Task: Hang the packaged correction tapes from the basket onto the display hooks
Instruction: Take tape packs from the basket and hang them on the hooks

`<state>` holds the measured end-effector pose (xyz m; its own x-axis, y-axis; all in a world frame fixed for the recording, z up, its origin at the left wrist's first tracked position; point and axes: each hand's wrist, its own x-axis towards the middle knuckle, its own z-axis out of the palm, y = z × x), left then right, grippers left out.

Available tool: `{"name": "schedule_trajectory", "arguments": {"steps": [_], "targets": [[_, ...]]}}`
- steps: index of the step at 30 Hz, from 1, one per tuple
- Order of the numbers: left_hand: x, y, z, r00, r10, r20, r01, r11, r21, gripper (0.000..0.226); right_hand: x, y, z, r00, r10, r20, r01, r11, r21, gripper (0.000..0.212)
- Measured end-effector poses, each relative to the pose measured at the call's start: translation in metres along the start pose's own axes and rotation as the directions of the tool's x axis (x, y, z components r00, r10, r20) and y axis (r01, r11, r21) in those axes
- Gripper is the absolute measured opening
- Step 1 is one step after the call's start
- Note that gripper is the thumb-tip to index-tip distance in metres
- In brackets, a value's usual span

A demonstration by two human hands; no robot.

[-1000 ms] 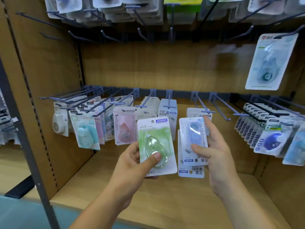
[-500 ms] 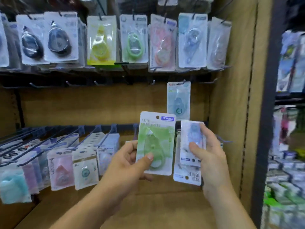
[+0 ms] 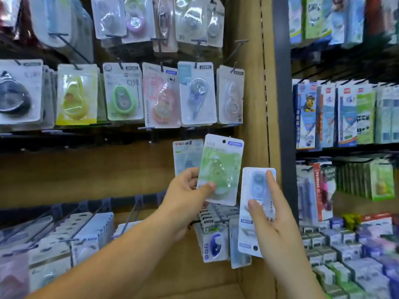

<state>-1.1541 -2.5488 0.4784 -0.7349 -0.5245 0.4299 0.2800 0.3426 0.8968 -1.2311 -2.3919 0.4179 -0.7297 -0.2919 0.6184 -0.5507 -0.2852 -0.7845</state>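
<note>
A green pack (image 3: 222,169) of correction tape is held up by the left hand (image 3: 185,201) in front of the display bay, close to its right edge. The pack is pinched at its lower left corner: the thumb (image 3: 210,187) is pressed on the front and the other fingers (image 3: 191,172) are curled behind it. The pack is tilted a little to the right, and the hanging hole at its top is not on any hook.

Just beside it, lower and further right, a pale blue pack (image 3: 251,190) is held upright by the right hand (image 3: 274,225). This hand is clamped on its pack as well. One thumb is laid across the front, the forefinger (image 3: 271,184) is stretched up along the right edge, and the remaining fingers are hidden behind. Whether the two packs touch cannot be told.

Behind the green pack, a single pale pack (image 3: 185,156) is hung by itself under the middle rail. Above it a row of hung packs is spread across the bay, among them a black one (image 3: 15,98), a yellow one (image 3: 75,96) and a pink one (image 3: 162,98).

Below the hands, long hooks (image 3: 133,212) loaded with more packs are fixed along the bottom rail, and a pack with a dark blue tape (image 3: 216,244) is hung at the right end. The bay is closed on the right by a wooden side panel (image 3: 252,93). Beyond the panel, other stationery (image 3: 345,117) is racked, though it is blurred.
</note>
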Motion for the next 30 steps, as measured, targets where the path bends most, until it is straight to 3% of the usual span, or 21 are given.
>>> {"name": "schedule_trajectory", "arguments": {"steps": [5, 11, 14, 17, 20, 23, 26, 30], "targets": [[0.032, 0.001, 0.027, 1.000, 0.005, -0.009, -0.005, 0.999, -0.031, 0.029, 0.003, 0.014, -0.017, 1.000, -0.018, -0.005, 0.018, 1.000, -0.016, 0.061], [0.050, -0.006, 0.035, 0.995, -0.011, -0.102, 0.003, 0.997, -0.080, 0.024, 0.000, 0.010, -0.020, 0.999, 0.017, 0.038, -0.018, 0.999, 0.030, 0.060], [0.061, -0.006, 0.039, 0.987, -0.050, -0.151, 0.040, 0.997, -0.065, 0.032, 0.001, 0.014, -0.020, 1.000, -0.001, 0.015, 0.000, 0.998, 0.062, 0.059], [0.062, -0.008, 0.041, 0.985, -0.057, -0.163, 0.071, 0.994, 0.082, 0.032, 0.001, 0.018, -0.018, 1.000, 0.011, 0.018, -0.013, 0.993, 0.121, 0.053], [0.036, -0.009, 0.038, 0.977, 0.029, -0.210, 0.035, 0.955, 0.296, 0.023, -0.002, 0.020, -0.019, 0.996, 0.041, 0.081, -0.056, 0.980, 0.191, 0.054], [-0.001, -0.017, 0.029, 0.995, 0.044, -0.085, -0.030, 0.986, 0.162, 0.026, -0.005, 0.019, -0.020, 0.980, 0.044, 0.192, -0.074, 0.986, 0.150, 0.050], [-0.030, -0.021, 0.016, 0.994, -0.032, 0.109, 0.029, 0.999, 0.030, 0.025, -0.011, 0.018, -0.009, 0.954, 0.042, 0.297, -0.071, 0.994, 0.088, 0.050], [-0.048, -0.035, -0.019, 0.996, -0.092, -0.006, 0.092, 0.995, -0.024, 0.027, -0.028, 0.023, 0.011, 0.928, 0.091, 0.360, -0.138, 0.985, 0.107, 0.070]]}}
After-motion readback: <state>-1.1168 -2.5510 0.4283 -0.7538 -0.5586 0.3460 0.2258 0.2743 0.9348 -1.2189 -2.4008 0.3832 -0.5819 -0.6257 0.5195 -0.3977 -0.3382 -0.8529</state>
